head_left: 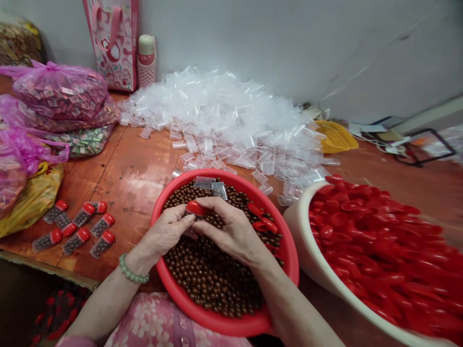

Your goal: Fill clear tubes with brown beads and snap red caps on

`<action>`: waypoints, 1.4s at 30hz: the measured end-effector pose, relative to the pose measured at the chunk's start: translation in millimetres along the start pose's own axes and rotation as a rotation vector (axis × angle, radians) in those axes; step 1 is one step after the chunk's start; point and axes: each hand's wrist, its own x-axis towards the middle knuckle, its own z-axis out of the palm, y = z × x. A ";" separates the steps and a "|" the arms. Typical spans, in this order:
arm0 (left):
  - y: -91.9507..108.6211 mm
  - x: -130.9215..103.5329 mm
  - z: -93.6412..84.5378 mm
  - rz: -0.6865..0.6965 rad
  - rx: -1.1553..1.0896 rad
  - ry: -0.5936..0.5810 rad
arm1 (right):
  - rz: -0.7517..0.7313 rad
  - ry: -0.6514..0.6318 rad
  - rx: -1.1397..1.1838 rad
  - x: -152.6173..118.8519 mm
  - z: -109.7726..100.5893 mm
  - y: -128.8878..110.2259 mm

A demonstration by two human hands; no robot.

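Observation:
Both my hands meet over a red basin [159, 207] full of small round brown balls [217, 284]. My left hand [170, 229], with a green bead bracelet at the wrist, grips a small container with a red cap [197, 208]; its lower part is mostly hidden by the fingers. My right hand [227, 226] holds the same cap between thumb and fingers. Just beyond the fingertips, two clear plastic cases [219, 190] lie on the balls. Several red caps [266, 224] rest on the balls at the basin's right side.
A large heap of clear plastic cases [224, 115] covers the table's back. On the right stands a white tub [302, 226] of red caps. Filled, capped containers [74, 241] lie at left, near tied plastic bags [60, 94]. A yellow basket [336, 137] sits behind the tub.

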 end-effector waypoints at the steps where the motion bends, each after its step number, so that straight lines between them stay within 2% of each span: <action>1: 0.1 0.5 0.1 -0.012 -0.036 0.003 | -0.046 -0.016 -0.099 -1.1 1.4 -1.3; 4: 0.3 2.2 0.8 -0.054 -0.128 0.002 | -0.131 0.000 -0.377 -3.8 9.7 -3.2; 7: 0.4 3.8 0.5 -0.002 -0.133 -0.013 | -0.195 0.037 -0.556 -3.4 16.6 -1.5; 10: 0.1 4.2 -1.1 0.030 -0.131 -0.055 | -0.273 0.076 -0.604 -0.5 16.1 1.1; 14: 0.7 3.0 -2.0 -0.010 -0.156 -0.099 | -0.362 0.138 -0.633 1.2 12.2 1.0; 19: 1.5 1.6 -2.2 -0.017 -0.168 -0.146 | -0.412 0.179 -0.645 -1.2 11.2 -2.4; 22: 0.9 1.6 -2.7 -0.035 -0.165 -0.124 | -0.353 0.193 -0.579 -1.6 3.4 1.5; 23: 0.8 1.9 -2.7 -0.040 -0.167 -0.084 | -0.290 0.246 -0.541 -1.6 -0.5 4.5; 26: 1.4 3.3 -2.3 -0.034 -0.196 0.089 | -0.092 0.560 -0.444 -2.3 -8.8 15.4; 27: 1.8 4.0 -2.0 -0.021 -0.213 0.135 | -0.090 0.584 -0.446 -2.8 -9.1 18.4; 28: 2.3 4.8 -1.8 0.002 -0.233 0.169 | -0.137 0.524 -0.464 -3.3 -8.1 20.8; 30: 3.0 6.2 -1.4 0.056 -0.274 0.209 | -0.268 0.282 -0.502 -3.6 -3.5 22.9; 31: 3.3 6.8 -1.2 0.077 -0.291 0.227 | -0.288 0.232 -0.505 -3.3 -0.9 22.8; 34: 3.6 7.8 -0.7 0.100 -0.309 0.265 | -0.208 0.406 -0.512 -0.4 4.3 20.8; 35: 3.8 7.8 -0.5 0.095 -0.307 0.268 | -0.218 0.406 -0.527 0.8 5.0 19.9; 38: 3.9 7.3 -0.1 0.070 -0.297 0.260 | -0.325 0.228 -0.538 3.0 6.8 17.3; 42: 2.4 6.6 0.0 0.031 -0.251 0.160 | -0.291 0.261 -0.470 3.3 9.7 14.5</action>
